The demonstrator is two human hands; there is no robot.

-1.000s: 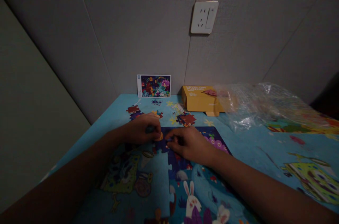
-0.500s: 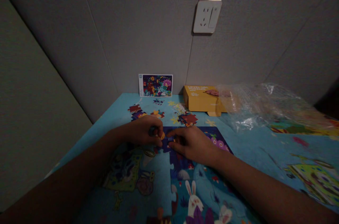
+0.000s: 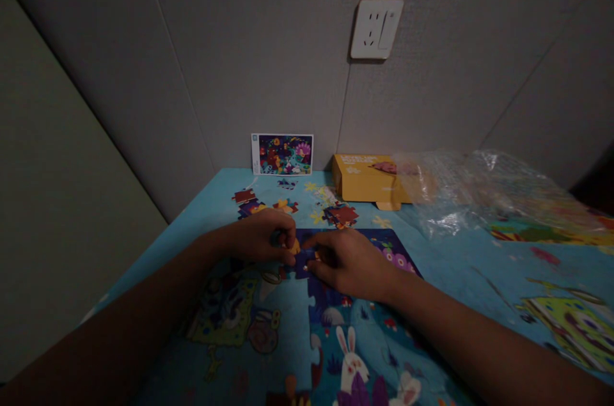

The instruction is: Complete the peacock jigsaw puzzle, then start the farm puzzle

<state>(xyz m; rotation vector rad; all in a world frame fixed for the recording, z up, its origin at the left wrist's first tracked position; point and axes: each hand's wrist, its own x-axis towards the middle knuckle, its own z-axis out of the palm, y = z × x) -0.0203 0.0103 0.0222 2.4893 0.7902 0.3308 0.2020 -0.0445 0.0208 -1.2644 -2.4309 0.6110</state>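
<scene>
My left hand (image 3: 261,236) is curled, its fingertips pinching a small orange puzzle piece (image 3: 294,246) at the upper left corner of the part-built jigsaw (image 3: 364,329). My right hand (image 3: 352,262) lies knuckles-up on the jigsaw, fingertips pressed together against the same dark piece edge; what it holds is hidden. The two hands almost touch. Loose pieces (image 3: 343,215) lie just beyond them, with more loose pieces (image 3: 249,201) to the left.
A reference picture card (image 3: 282,154) leans on the wall at the back. A yellow box (image 3: 367,181) sits beside it. A crumpled clear plastic bag (image 3: 474,192) covers the right. The table has a blue cartoon cloth (image 3: 480,278). A wall socket (image 3: 377,29) is above.
Both hands have stayed almost in place, fingertips shifting slightly closer at the orange piece; the view has drifted a little.
</scene>
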